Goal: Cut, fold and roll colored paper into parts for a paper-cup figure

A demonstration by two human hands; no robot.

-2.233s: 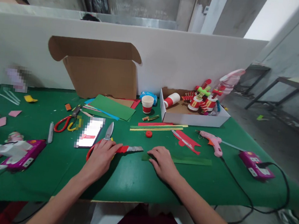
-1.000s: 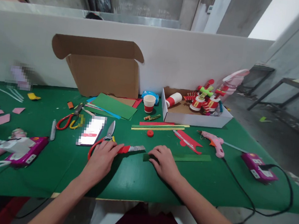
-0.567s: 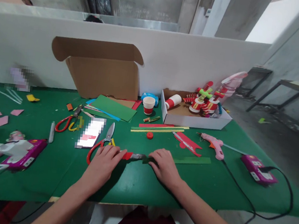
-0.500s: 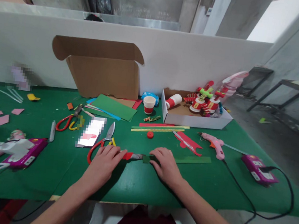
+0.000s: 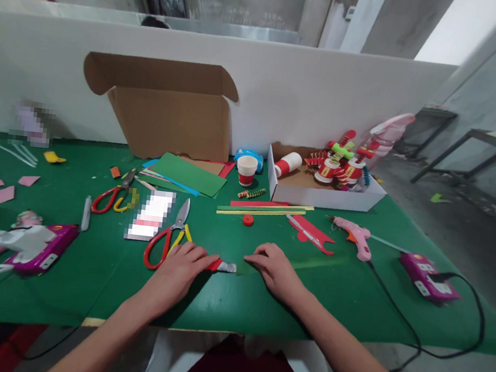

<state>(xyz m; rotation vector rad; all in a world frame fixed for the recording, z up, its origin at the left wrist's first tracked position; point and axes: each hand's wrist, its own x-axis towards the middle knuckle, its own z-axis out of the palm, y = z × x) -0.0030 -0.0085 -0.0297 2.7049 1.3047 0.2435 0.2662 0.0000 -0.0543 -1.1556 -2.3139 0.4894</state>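
My left hand is closed over a flat red utility knife, whose grey blade points right, low over the green table. Most of its handle is hidden under the fingers. To the right, my right hand pinches a thin green paper strip, blurred, running out right behind the hand. A short end of the strip shows left of my fingertips, close to the blade tip. Scissors with red and yellow handles lie just beyond my left hand.
A pink glue gun with a cord lies right. Beyond my hands are a red paper shape, a small red disc, thin paper strips, a paper cup and an open box. A phone lies left.
The blade and the green strip's end, touching or overlapping before, now stand slightly apart. The strip is smeared by motion. Both hands remain near their places.
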